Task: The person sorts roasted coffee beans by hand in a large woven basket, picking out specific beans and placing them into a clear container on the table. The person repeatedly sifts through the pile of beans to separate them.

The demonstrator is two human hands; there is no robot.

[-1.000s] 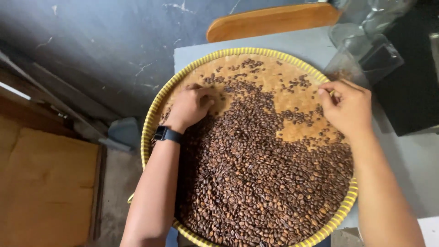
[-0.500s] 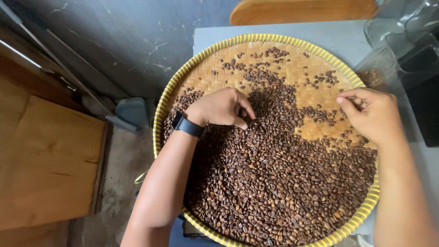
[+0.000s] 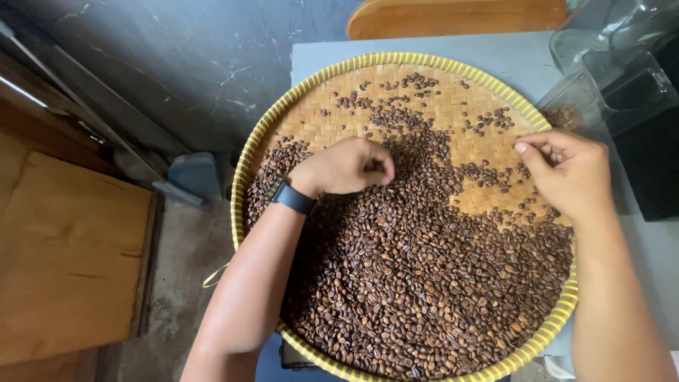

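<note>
A round woven bamboo tray with a yellow rim (image 3: 244, 166) holds a thick layer of brown roasted coffee beans (image 3: 424, 283), thinning to scattered beans on bare weave at the far side. My left hand (image 3: 346, 166), with a black watch at the wrist, rests curled on the beans left of the tray's middle, fingertips down among them. My right hand (image 3: 566, 170) hovers at the tray's right rim with thumb and fingers pinched together. Whether either hand has a bean in it is hidden.
The tray sits on a grey table (image 3: 509, 53). A clear plastic container (image 3: 608, 78) with a few beans stands just beyond the right rim. A wooden chair back (image 3: 460, 18) is at the far edge. Wooden boards (image 3: 64, 255) lie on the floor at left.
My left hand has slid from the tray's left side toward its middle over the beans. My right hand stays pinched by the right rim.
</note>
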